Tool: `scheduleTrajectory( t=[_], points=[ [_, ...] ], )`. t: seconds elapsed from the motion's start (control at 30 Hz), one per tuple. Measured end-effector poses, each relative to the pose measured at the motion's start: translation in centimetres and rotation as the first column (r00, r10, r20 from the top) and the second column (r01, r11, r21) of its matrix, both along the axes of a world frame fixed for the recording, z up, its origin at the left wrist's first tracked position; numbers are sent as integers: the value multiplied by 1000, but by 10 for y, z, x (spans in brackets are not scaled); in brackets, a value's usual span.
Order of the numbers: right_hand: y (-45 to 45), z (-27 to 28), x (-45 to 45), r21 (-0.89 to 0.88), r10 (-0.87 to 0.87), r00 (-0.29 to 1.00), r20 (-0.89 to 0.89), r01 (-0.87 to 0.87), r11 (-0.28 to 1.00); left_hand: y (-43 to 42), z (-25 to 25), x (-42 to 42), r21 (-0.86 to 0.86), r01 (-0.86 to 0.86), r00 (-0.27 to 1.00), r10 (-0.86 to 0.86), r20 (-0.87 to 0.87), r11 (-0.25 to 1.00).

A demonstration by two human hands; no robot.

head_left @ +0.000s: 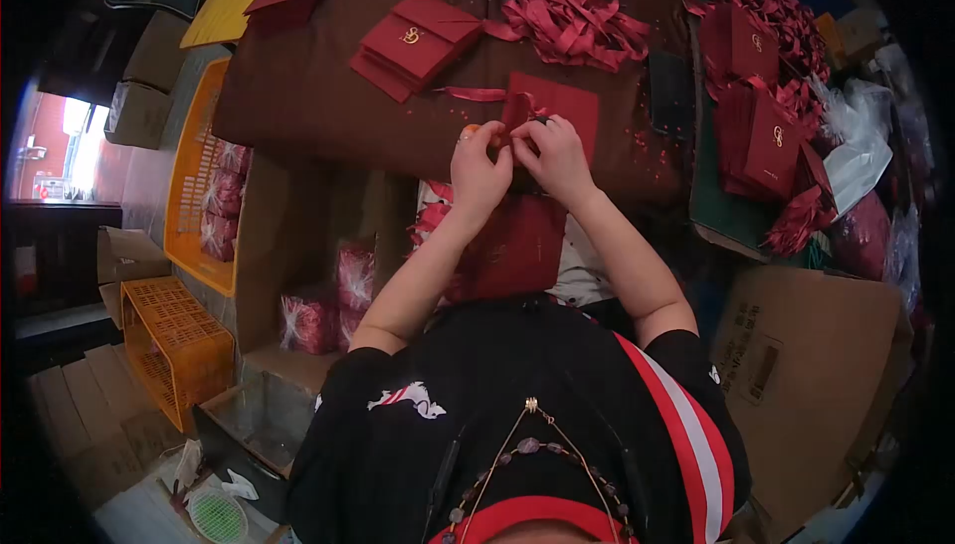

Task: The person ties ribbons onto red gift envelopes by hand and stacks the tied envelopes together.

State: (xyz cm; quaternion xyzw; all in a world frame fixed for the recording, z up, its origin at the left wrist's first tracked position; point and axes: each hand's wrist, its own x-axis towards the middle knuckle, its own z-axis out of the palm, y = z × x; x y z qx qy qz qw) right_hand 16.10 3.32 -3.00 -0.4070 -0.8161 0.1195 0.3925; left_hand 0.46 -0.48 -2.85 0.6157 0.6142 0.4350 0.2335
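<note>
At the near edge of the brown-covered table, a dark red pouch (574,109) lies under my fingertips. A red ribbon (476,93) trails left from it, and a piece of it rises at my fingers. My left hand (479,168) is closed in a pinch at the ribbon, with something orange on a fingertip. Close beside it, my right hand (557,158) pinches the ribbon too, its fingertips nearly meeting those of the left. The exact spot gripped is partly hidden by the fingers. On my lap rests another red pouch (517,246) with gold print.
A stack of red pouches (423,37) and a heap of red ribbons (572,22) lie farther back. More pouches (771,141) sit right, past a dark phone-like slab (668,94). Orange crates (179,345) and a cardboard box (811,355) flank me.
</note>
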Motion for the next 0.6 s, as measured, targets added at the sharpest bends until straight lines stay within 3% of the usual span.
scheduleTrajectory(
  t=[0.23, 0.4, 0.53, 0.6],
  points=[
    [-9, 2, -7, -75, -122, 986, -116, 114, 991, -6, 4, 5, 94, -43, 995, 51, -84, 995],
    [1, 2, 1, 113, 29, 997, 65, -36, 993, -5, 2, 5, 70, -27, 998, 31, -61, 997],
    [2, 9, 2, 102, 58, 992, 115, -70, 992, -5, 3, 8, 112, -40, 991, 54, -125, 993],
    [3, 1, -2, 34, 28, 999, 26, -29, 999, -6, 3, 9, 115, -48, 987, 64, -145, 992]
  ],
)
